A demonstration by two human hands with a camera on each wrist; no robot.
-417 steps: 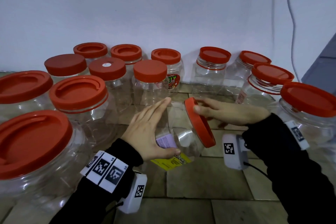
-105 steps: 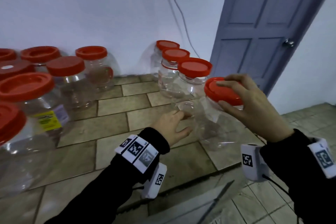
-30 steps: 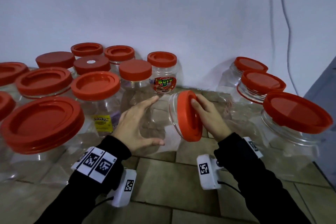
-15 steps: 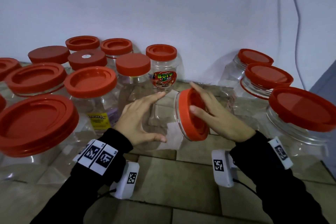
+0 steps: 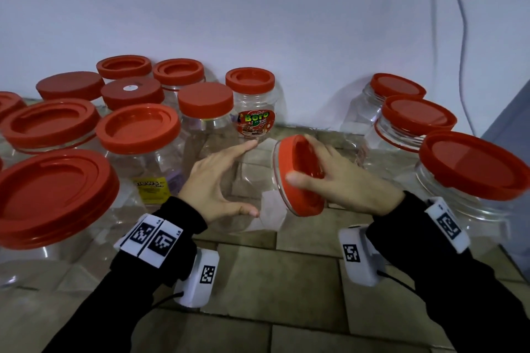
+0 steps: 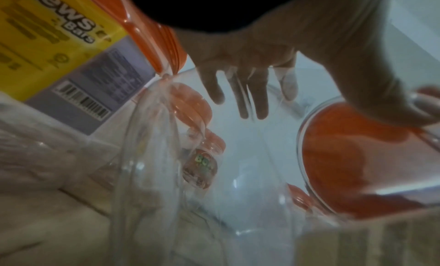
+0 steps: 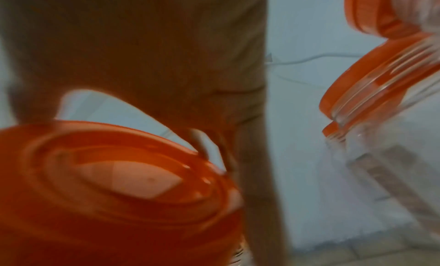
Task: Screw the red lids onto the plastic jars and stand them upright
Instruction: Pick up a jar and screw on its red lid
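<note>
Clear plastic fills the space between the two hands: a jar (image 5: pixel 252 192) lies tipped on its side above the tiled floor (image 5: pixel 286 281), its mouth turned toward the right hand. The left hand (image 5: pixel 218 183) cups the jar's body, fingers stretched almost straight along the far side and thumb spread under the near side, so the palm is open wide against the plastic. The right hand (image 5: pixel 344 183) is spread over the red lid (image 5: pixel 301 178) seated on the jar's mouth, with its thumb on the near rim and its fingers reaching across the lid's face to the far rim; the right wrist view is blurred but shows the same lid just under the palm. Whether the lid is fully screwed down cannot be told. Beyond the left hand's fingertips stands a small labelled jar (image 5: pixel 253 112) against the white wall (image 5: pixel 258 8). Left of the left hand crowd upright capped jars (image 5: pixel 137 146), one with a yellow label. Right of the right hand stand three more capped jars (image 5: pixel 470 180).
</note>
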